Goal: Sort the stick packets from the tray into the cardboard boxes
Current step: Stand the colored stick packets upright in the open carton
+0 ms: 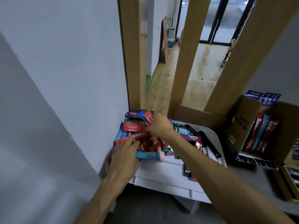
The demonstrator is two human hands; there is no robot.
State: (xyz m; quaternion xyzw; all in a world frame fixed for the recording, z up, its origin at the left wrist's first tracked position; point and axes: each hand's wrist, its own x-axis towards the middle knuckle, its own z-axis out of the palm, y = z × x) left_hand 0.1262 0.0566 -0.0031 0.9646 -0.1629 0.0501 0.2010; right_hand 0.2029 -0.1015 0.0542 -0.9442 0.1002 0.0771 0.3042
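Your hands meet over packets (146,145) heaped at the tray's (163,177) 10 o'clock.
Your right hand (159,126) pinches a red packet (141,136); your left hand's (124,153) grip is unclear; a box (241,126) stands at 3 o'clock.

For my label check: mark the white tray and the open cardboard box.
white tray (161,172): head view, bare front part.
open cardboard box (241,126): head view, its left wall.
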